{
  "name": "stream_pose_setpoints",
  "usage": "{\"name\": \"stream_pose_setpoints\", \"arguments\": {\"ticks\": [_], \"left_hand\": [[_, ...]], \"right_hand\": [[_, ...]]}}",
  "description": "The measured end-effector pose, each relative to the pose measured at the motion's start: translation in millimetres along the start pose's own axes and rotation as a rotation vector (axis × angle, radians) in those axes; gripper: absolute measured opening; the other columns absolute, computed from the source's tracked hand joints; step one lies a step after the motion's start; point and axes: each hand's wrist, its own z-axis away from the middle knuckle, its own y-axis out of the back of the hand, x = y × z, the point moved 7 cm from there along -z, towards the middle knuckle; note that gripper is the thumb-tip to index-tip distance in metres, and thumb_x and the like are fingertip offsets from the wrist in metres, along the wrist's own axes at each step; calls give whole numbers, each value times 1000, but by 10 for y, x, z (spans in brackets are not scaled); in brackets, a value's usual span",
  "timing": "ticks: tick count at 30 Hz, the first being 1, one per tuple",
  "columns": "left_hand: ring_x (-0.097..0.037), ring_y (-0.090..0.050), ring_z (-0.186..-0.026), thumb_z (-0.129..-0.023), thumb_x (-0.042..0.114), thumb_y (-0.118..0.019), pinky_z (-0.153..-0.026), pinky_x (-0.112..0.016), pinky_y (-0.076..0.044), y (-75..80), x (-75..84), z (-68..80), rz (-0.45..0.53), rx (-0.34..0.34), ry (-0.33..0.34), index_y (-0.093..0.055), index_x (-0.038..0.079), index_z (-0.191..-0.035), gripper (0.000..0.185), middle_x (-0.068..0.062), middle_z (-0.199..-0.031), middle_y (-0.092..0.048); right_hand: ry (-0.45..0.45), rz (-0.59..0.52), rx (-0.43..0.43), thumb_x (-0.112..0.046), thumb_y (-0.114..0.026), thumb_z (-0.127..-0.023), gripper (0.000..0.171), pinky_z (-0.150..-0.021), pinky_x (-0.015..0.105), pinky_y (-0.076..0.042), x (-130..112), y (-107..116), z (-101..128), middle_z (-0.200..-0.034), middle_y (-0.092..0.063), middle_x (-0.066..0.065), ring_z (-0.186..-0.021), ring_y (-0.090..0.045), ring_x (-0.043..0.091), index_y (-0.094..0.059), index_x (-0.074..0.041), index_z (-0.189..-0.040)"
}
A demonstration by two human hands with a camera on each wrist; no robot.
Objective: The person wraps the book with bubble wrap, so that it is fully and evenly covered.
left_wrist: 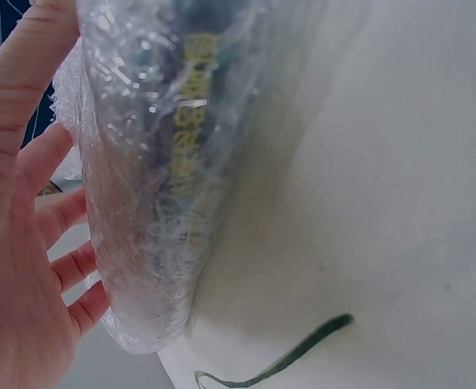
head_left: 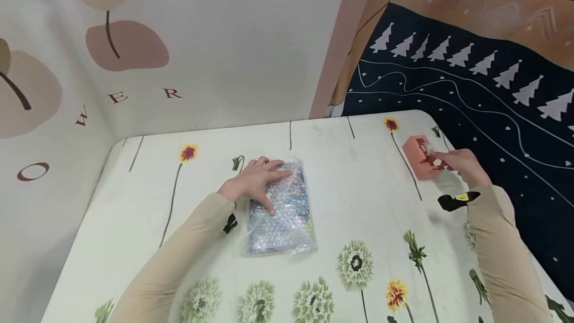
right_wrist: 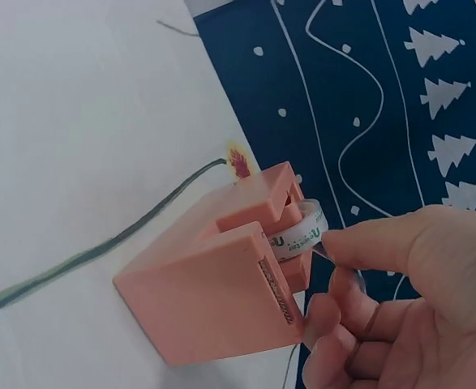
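A flat package in bubble wrap (head_left: 287, 228), with a bluish printed item showing through, lies on the table. My left hand (head_left: 257, 181) rests on its upper left part with the fingers spread; in the left wrist view, yellow lettering shows along the side of the wrapped package (left_wrist: 160, 162). Far to the right stands a pink tape dispenser (right_wrist: 213, 300) with a serrated edge. Thumb and fingers of my right hand (head_left: 464, 163) pinch clear tape at the roll (right_wrist: 298, 239), which sits partly out of the dispenser's slot.
A white cloth with printed flowers covers the table (head_left: 354, 188). Pale fabric with lettering (head_left: 224, 64) rises behind the table, and dark fabric with white trees (head_left: 448, 79) hangs along the right side. The dispenser stands near the table's right edge.
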Motion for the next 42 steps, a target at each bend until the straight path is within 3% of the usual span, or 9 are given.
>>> {"name": "stream_pose_setpoints", "arguments": {"ticks": [4,9,11,16,20,25,32,34,42], "left_hand": [[-32,-28,-128,-48,69,-77,-99,-47,-28,-9,-9,0,-1,-1,2,-36,28,-145,114,-8,-152,-25],[-31,-27,-129,-48,68,-77,-101,-49,-27,-19,-20,6,18,-2,5,-36,28,-146,114,-8,-152,-25],[-31,-28,-128,-47,68,-77,-100,-49,-27,-17,-17,8,19,3,1,-36,28,-145,114,-8,-152,-25],[-31,-27,-129,-47,69,-77,-100,-48,-26,-33,-25,3,16,-1,5,-35,29,-146,115,-7,-153,-24],[-31,-26,-129,-48,68,-78,-101,-47,-26,-43,-26,0,12,-7,7,-34,29,-146,114,-7,-153,-24],[-31,-27,-129,-48,69,-77,-100,-47,-27,-38,-22,0,10,-4,3,-35,28,-146,114,-7,-153,-25],[-31,-27,-128,-49,67,-78,-100,-47,-27,-40,-27,0,11,-8,8,-34,29,-146,114,-7,-153,-24],[-30,-27,-128,-49,67,-79,-100,-47,-26,-43,-30,-2,18,-9,10,-34,29,-146,114,-7,-153,-24],[-30,-28,-127,-48,67,-78,-98,-46,-28,-28,-21,-6,6,5,-5,-35,27,-146,114,-8,-152,-26]], "right_hand": [[-11,-123,-48,-68,-64,-72,45,-86,54,-31,-164,-16,185,-77,-61,-11,-87,-48,21,-69,-24,-80],[-10,-255,-62,-49,-66,-83,17,-73,36,-34,-715,-16,741,-74,-63,-19,-78,-48,11,-69,-32,-80],[-50,-312,-12,-39,-66,-86,11,-68,32,-35,-854,-4,901,-74,-63,-19,-71,-49,7,-69,-32,-78],[-98,-412,86,-35,-67,-86,13,-61,27,-37,-835,5,910,-70,-60,-20,-68,-49,5,-66,-32,-73],[-112,-473,109,-32,-65,-88,20,-54,24,-35,-848,4,904,-65,-60,-19,-66,-48,6,-64,-30,-68],[-87,-407,163,-36,-67,-86,18,-56,27,-38,-751,42,817,-63,-61,-16,-63,-50,6,-65,-25,-71],[-20,-387,110,-36,-60,-90,12,-60,23,-42,-664,25,718,-70,-60,-19,-67,-52,2,-65,-25,-86],[-35,-428,117,-29,-59,-92,10,-60,21,-41,-676,17,746,-71,-61,-18,-66,-53,1,-65,-23,-88],[-7,-394,65,-20,-51,-95,8,-61,23,-40,-866,-12,936,-72,-59,-18,-69,-50,3,-57,-14,-97]]}}
